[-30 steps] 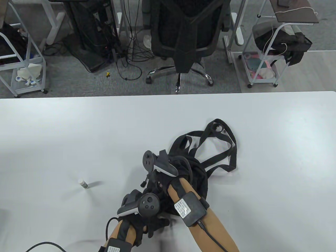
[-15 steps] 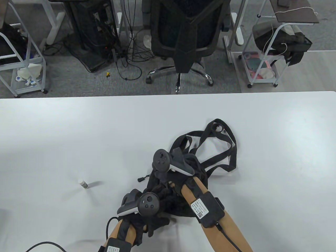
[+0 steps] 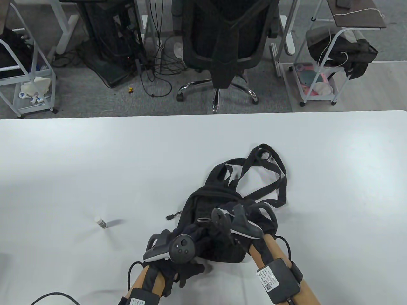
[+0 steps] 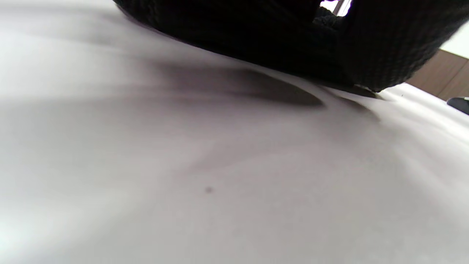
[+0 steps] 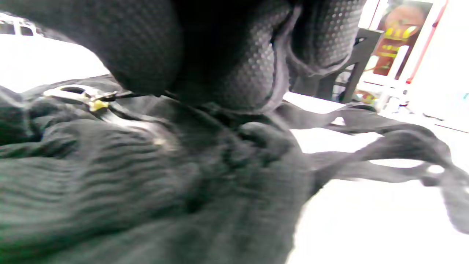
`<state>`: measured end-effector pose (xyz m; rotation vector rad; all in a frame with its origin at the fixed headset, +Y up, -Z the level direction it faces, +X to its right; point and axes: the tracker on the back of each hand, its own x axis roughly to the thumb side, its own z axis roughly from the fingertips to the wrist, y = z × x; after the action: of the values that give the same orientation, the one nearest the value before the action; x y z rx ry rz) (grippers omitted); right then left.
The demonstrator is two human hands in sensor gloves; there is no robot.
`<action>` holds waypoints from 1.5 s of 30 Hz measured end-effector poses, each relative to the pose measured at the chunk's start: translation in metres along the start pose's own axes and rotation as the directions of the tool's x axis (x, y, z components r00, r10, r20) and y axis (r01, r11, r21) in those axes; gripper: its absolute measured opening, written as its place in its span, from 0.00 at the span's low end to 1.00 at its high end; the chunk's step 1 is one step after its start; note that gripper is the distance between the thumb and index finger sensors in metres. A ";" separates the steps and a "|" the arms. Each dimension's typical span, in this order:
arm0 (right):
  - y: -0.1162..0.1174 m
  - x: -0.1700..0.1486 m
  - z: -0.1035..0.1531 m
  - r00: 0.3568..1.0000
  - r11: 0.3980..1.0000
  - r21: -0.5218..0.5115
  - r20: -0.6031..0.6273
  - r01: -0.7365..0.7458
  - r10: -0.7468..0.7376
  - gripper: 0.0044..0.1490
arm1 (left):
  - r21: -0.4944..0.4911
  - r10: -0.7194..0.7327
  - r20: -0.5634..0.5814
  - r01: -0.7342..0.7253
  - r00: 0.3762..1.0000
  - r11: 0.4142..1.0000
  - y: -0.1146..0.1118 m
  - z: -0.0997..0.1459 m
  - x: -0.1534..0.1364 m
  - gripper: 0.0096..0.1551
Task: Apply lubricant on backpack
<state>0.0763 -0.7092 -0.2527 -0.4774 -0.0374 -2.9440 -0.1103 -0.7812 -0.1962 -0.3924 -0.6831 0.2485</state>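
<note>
A black backpack lies on the white table, its straps looped toward the far right. A small white lubricant tube lies alone to its left. My left hand rests curled at the backpack's near-left corner; in the left wrist view its fingers sit just above the tabletop. My right hand lies on top of the backpack, fingers hidden under its tracker. In the right wrist view its fingers press on the fabric beside a metal zipper pull. Neither grip is visible.
A second zipper pull on a cord sticks out from the backpack's left side. An office chair and wire carts stand beyond the table's far edge. A cable trails at the near left edge.
My right hand has drawn back toward me and to the right across the backpack, uncovering its top. My left hand has stayed at the near-left corner. The tube has not moved.
</note>
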 end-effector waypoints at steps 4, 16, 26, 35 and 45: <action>-0.002 -0.023 0.010 0.998 0.999 0.009 -0.058 0.032 -0.031 0.26 | -0.008 0.043 0.005 -0.043 0.999 0.999 0.001 -0.001 -0.003 0.48; 0.007 -0.057 0.036 0.988 0.993 0.023 -0.109 0.114 -0.111 0.26 | 0.006 0.049 -0.001 -0.049 0.999 0.999 0.000 -0.001 -0.002 0.47; -0.028 -0.068 0.064 0.951 0.945 -0.153 -0.062 0.290 -0.302 0.37 | 0.220 0.191 0.113 -0.212 0.975 0.952 0.034 0.025 -0.005 0.40; -0.033 -0.074 0.094 0.796 0.733 -0.322 0.141 0.600 -0.589 0.48 | 0.499 0.379 0.317 -0.493 0.869 0.713 0.073 0.076 -0.025 0.47; -0.022 -0.073 0.103 0.600 0.529 -0.283 0.356 0.800 -0.717 0.49 | 0.572 0.348 0.489 -0.596 0.800 0.564 0.077 0.090 -0.024 0.50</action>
<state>0.1731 -0.6713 -0.1779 -1.0622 0.5182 -3.7740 -0.1944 -0.6962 -0.1793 0.2415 -0.7339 1.1029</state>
